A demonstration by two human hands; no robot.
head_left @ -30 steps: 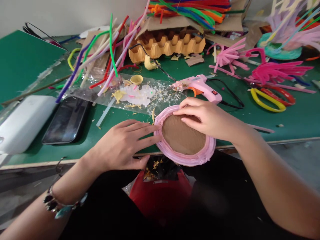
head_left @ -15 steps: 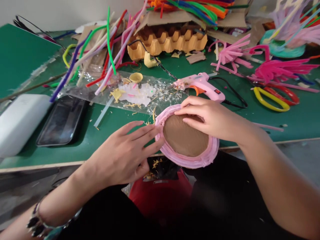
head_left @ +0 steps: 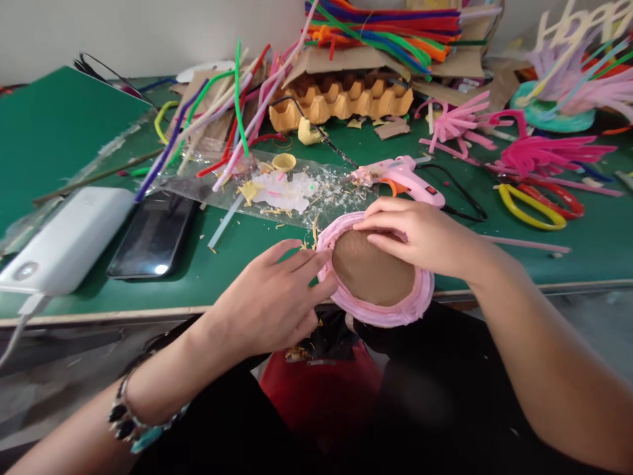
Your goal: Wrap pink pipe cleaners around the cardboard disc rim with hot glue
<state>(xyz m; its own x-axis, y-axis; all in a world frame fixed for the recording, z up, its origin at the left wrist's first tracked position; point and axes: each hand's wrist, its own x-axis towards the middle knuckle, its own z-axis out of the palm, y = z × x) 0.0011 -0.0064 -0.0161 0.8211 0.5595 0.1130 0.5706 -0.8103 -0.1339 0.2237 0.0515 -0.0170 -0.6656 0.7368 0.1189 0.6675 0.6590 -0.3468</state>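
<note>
A round brown cardboard disc (head_left: 373,267) has a thick rim of pink fuzzy pipe cleaners (head_left: 380,316) around it. It is held tilted at the table's front edge, above my lap. My right hand (head_left: 415,234) grips the far right of the rim, fingertips bent over onto the brown face and thumb hidden. My left hand (head_left: 277,297) pinches the left side of the rim with its fingertips; the lower fingers curl beneath. Just behind the disc a pink hot glue gun (head_left: 408,181) lies on the table, nozzle pointing left.
A plastic sheet (head_left: 198,188) with glue crumbs lies behind my hands. Loose pipe cleaners (head_left: 240,105), an egg carton (head_left: 341,102) and pink tassel-like bundles (head_left: 548,155) stand further back. Scissors (head_left: 534,204) lie right; a phone (head_left: 155,234) and a white power bank (head_left: 69,237) lie left.
The view has shifted a little left, so the table things appear further right. My left hand stays at the rim, its fingers slightly more bent. My right hand keeps its grip.
</note>
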